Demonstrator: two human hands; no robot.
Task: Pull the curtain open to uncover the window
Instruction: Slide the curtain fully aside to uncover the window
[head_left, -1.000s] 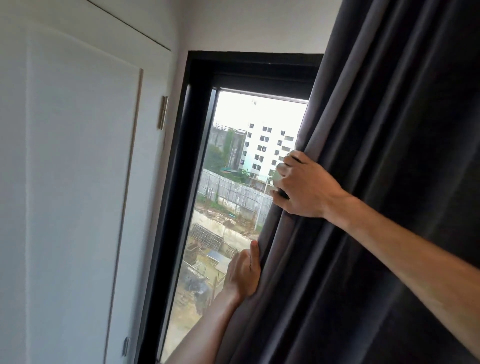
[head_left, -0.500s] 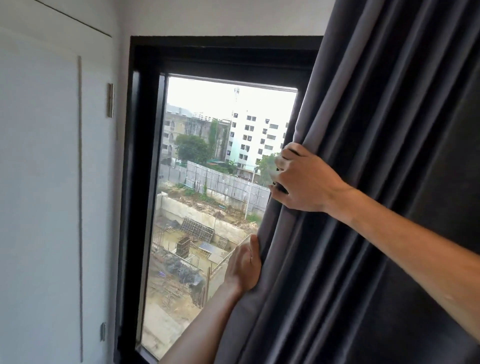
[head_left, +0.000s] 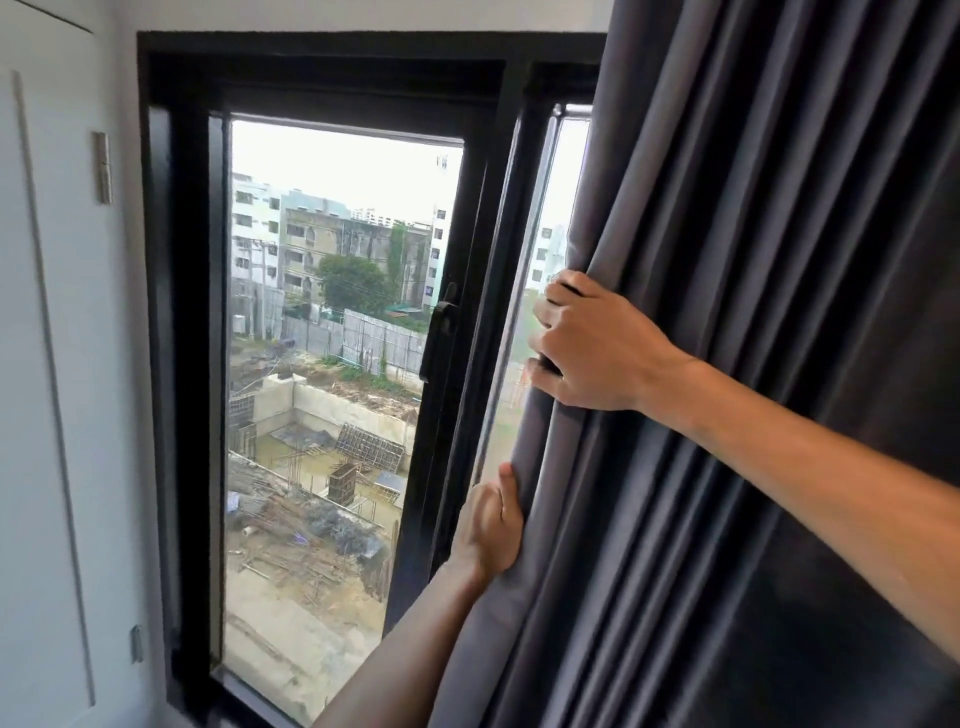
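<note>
A dark grey pleated curtain hangs over the right half of the view, its leading edge bunched. My right hand grips that edge at mid height, fingers curled around the fabric. Lower down, my left hand holds the same edge, thumb up along the fold. The black-framed window is uncovered on the left: one full pane and a thin strip of a second pane beside the curtain. A black handle sits on the middle frame bar.
A white wall panel or door with a metal hinge stands to the left of the window. A small metal fitting sits low on it. Outside lie a construction site and buildings.
Both hands have drawn the curtain edge to the right. Far more glass shows now, including the middle frame bar, the handle and part of a second pane.
</note>
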